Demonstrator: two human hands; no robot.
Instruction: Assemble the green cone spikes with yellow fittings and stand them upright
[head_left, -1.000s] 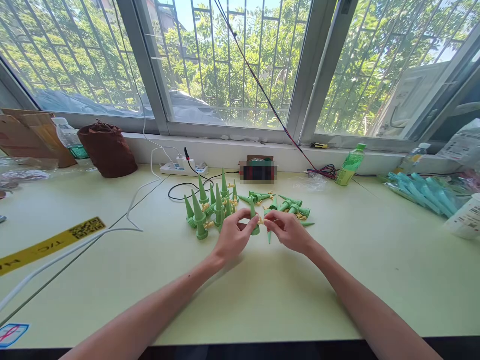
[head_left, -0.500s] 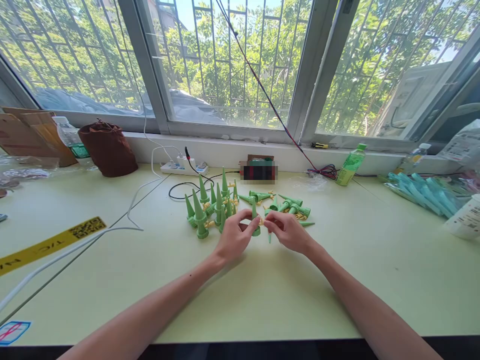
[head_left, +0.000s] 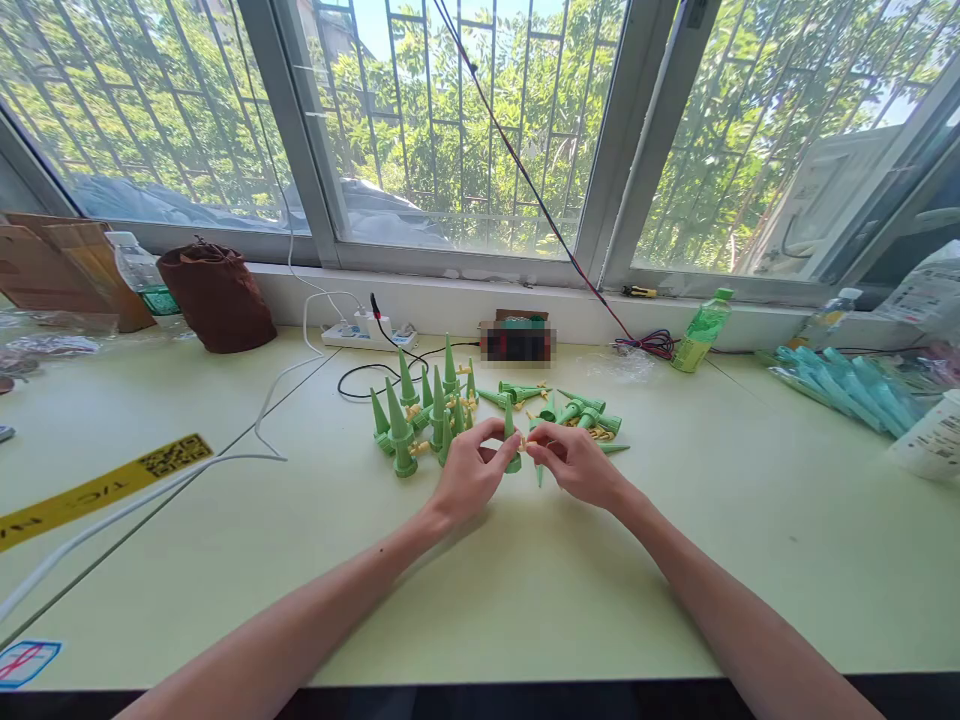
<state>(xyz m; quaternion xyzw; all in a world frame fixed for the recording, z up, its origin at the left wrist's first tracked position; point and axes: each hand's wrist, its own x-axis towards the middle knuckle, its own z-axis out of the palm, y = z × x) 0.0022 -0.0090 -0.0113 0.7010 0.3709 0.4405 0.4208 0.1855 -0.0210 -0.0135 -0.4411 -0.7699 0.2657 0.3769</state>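
Note:
My left hand [head_left: 469,470] and my right hand [head_left: 574,460] meet at the middle of the pale green table [head_left: 525,590]. The left fingers pinch an upright green cone spike [head_left: 511,440]. The right fingers pinch a small yellow part [head_left: 527,443] against that spike, with a second green spike [head_left: 538,472] pointing down beneath the hand. Several green cones stand upright in a cluster [head_left: 420,415] just left of my hands. More green spikes lie loose in a pile [head_left: 574,410] behind my right hand.
A white power strip [head_left: 367,335] with black and white cables sits by the window sill. A brown pouch [head_left: 217,298], a cardboard box [head_left: 60,265] and a yellow label strip [head_left: 105,485] lie left. A green bottle [head_left: 701,330] and blue bagged parts [head_left: 840,385] are right.
Almost nothing moved. My fingers shifted slightly around the cone spike and the yellow part; both hands stay in the same place.

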